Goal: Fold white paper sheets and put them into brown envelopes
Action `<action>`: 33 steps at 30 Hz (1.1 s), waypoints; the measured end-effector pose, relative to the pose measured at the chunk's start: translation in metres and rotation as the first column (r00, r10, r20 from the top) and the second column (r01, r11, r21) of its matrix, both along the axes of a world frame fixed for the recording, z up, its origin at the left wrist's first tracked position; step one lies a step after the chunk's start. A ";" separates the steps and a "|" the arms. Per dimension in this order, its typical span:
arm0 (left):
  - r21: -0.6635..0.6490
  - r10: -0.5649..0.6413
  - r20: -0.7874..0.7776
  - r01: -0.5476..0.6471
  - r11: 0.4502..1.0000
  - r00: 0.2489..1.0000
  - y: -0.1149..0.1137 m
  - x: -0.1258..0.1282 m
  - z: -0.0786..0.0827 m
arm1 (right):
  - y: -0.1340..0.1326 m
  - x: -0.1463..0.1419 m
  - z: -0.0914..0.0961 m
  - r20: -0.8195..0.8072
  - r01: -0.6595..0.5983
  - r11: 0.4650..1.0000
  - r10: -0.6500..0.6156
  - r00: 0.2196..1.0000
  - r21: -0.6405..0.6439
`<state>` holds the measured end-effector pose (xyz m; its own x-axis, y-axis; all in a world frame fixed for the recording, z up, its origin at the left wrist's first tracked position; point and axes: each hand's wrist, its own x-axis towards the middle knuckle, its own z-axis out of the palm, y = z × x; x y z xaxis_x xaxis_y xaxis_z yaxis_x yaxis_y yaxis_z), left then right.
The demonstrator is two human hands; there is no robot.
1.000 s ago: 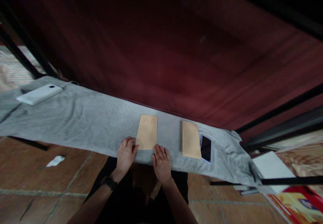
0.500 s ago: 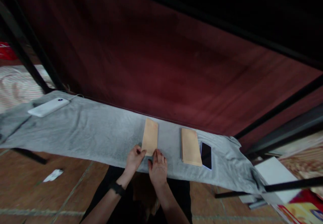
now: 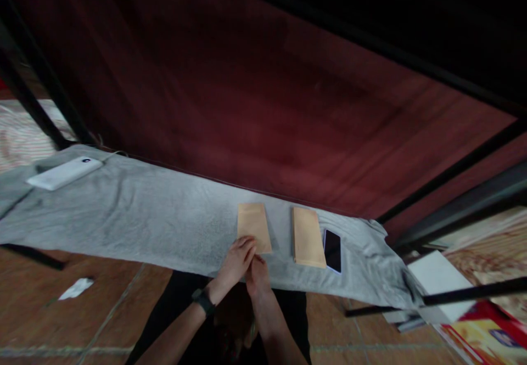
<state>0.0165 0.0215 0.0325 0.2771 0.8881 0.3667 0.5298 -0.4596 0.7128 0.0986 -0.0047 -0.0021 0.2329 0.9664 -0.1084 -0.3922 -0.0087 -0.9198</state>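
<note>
A flat brown paper envelope [image 3: 253,224] lies on the grey cloth in front of me, its near edge partly covered by my hands. My left hand [image 3: 239,259] is closed at the envelope's near left corner, its fingertips over the paper. Just right of it and touching it, my right hand [image 3: 258,275] has curled fingers at the near edge. The left hand hides its fingertips, so what they pinch cannot be made out. To the right is a small stack of similar brown envelopes [image 3: 308,237], apart from both hands.
A dark-screened phone [image 3: 332,251] lies beside the stack. At the far left of the grey cloth [image 3: 164,211] rests a white device [image 3: 66,173] with a cable. A dark red panel [image 3: 255,107] rises behind, and black frame bars [image 3: 453,167] flank the surface.
The envelope has turned slightly and its near part has shifted right. My left hand has moved right onto its near corner, meeting my right hand, whose fingers have gone from spread to curled.
</note>
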 end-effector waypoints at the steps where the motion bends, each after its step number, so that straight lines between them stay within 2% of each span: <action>1: -0.009 -0.016 -0.035 0.016 1.000 0.999 -0.001 -0.004 -0.008 | -0.003 0.000 -0.001 -0.022 -0.012 1.000 0.012 1.000 -0.024; 3: -0.034 -0.072 -0.104 0.069 0.997 0.992 -0.002 -0.012 -0.019 | -0.010 0.003 -0.002 -0.063 -0.079 0.993 0.074 0.995 -0.084; 6: -0.066 -0.134 -0.214 0.123 0.990 0.968 -0.003 -0.020 -0.023 | -0.019 0.016 0.002 -0.043 -0.243 0.953 0.239 0.970 -0.181; 8: -0.064 -0.165 -0.287 0.153 0.986 0.944 -0.003 -0.022 -0.024 | -0.024 0.029 0.006 0.128 -0.261 0.929 0.302 0.945 -0.263; 9: -0.050 -0.176 -0.319 0.169 0.984 0.931 -0.004 -0.023 -0.025 | -0.027 0.035 0.009 0.279 -0.219 0.938 0.294 0.914 -0.270; 10: -0.027 -0.180 -0.345 0.182 0.983 0.921 -0.004 -0.024 -0.026 | -0.029 0.042 0.011 0.453 -0.158 0.959 0.252 0.855 -0.234; 11: 0.001 -0.178 -0.368 0.192 0.981 0.913 -0.005 -0.025 -0.029 | -0.031 0.047 0.013 0.627 -0.106 0.982 0.180 0.758 -0.154; 13: 0.067 -0.159 -0.402 0.202 0.977 0.902 -0.007 -0.026 -0.034 | -0.035 0.057 0.014 0.870 -0.100 0.994 0.005 0.493 0.050; 14: 0.098 -0.151 -0.417 0.210 0.973 0.896 -0.008 -0.028 -0.037 | -0.037 0.060 0.014 0.930 -0.145 0.982 -0.057 0.363 0.117; 16: 0.141 -0.155 -0.446 0.240 0.961 0.882 -0.008 -0.031 -0.041 | -0.041 0.064 0.010 0.983 -0.256 0.957 -0.102 0.151 0.139; 18: 0.151 -0.160 -0.478 0.260 0.954 0.864 -0.006 -0.034 -0.043 | -0.043 0.067 0.004 0.994 -0.309 0.945 -0.106 0.022 0.108; 20: 0.136 -0.163 -0.519 0.269 0.953 0.839 -0.002 -0.036 -0.041 | -0.042 0.069 0.000 0.994 -0.298 0.950 -0.105 -0.025 0.093; 23: 0.101 -0.188 -0.571 0.296 0.950 0.799 0.004 -0.039 -0.035 | -0.036 0.072 0.001 0.994 -0.278 0.955 -0.107 -0.013 0.099; 26: 0.058 -0.255 -0.573 0.350 0.935 0.779 0.005 -0.040 -0.027 | -0.032 0.076 0.005 0.994 -0.314 0.945 -0.107 -0.030 0.092; 30: -0.018 -0.317 -0.503 0.357 0.934 0.804 0.006 -0.036 -0.018 | -0.037 0.078 0.004 0.988 -0.375 0.924 -0.123 -0.091 0.080; 33: -0.027 -0.267 -0.471 0.289 0.957 0.841 0.016 -0.022 -0.017 | -0.041 0.076 -0.004 0.987 -0.356 0.930 -0.132 -0.092 0.091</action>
<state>-0.0058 0.0377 0.0156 0.6572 0.7346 0.1689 0.6392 -0.6619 0.3915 0.1744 -0.0461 -0.0061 -0.2647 0.9054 0.3320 0.8946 0.3591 -0.2660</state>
